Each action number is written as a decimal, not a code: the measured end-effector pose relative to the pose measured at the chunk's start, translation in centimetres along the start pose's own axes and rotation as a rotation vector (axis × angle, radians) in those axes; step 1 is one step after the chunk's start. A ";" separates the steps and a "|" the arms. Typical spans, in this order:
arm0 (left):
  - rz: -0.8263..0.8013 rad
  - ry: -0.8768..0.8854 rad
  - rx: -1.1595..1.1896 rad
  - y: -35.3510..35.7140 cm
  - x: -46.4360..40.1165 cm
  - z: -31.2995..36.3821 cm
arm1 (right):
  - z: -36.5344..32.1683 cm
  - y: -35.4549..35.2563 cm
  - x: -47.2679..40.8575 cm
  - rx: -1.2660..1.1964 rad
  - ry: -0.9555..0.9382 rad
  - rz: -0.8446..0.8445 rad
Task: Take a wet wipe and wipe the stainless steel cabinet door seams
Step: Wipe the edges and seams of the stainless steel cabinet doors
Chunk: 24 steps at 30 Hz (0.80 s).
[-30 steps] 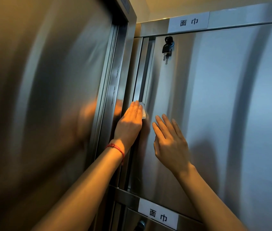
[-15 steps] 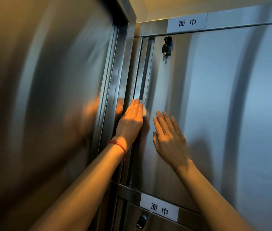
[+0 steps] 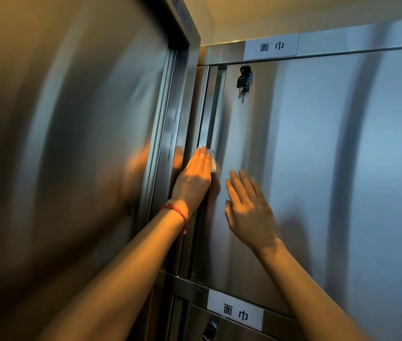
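Observation:
My left hand (image 3: 193,179), with a red string at the wrist, presses a white wet wipe (image 3: 213,163) flat against the vertical seam (image 3: 211,112) at the left edge of the stainless steel cabinet door (image 3: 318,156). Only a small corner of the wipe shows past my fingers. My right hand (image 3: 248,207) lies flat on the door just right of the seam, fingers spread and pointing up, holding nothing.
A black key (image 3: 243,80) hangs in the lock near the door's top left. White labels sit above (image 3: 271,46) and below (image 3: 235,311) the door. A tall steel panel (image 3: 72,156) stands close on the left, meeting the cabinet at a corner.
My left hand with the wipe has slid slightly up the seam. My right hand has followed a little upward on the door.

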<state>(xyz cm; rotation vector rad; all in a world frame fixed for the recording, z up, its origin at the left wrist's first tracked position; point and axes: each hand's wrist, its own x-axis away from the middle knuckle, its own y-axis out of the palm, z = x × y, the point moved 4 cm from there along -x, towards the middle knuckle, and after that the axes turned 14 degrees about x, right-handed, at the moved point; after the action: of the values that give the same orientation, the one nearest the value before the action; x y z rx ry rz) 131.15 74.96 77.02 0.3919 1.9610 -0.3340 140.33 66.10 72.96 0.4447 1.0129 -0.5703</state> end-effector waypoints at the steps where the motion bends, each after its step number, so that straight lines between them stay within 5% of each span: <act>1: -0.003 -0.006 0.019 0.0 0.1 0.0 | 0.0 0.0 0.0 0.000 0.001 0.001; 24: -0.058 -0.053 0.078 1.2 0.2 0.2 | -0.2 0.2 0.0 0.029 -0.003 -0.011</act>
<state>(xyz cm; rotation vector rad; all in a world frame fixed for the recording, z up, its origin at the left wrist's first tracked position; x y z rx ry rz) 131.74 75.96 76.68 0.3729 1.9139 -0.4551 140.38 66.36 72.88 0.4638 1.0055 -0.5965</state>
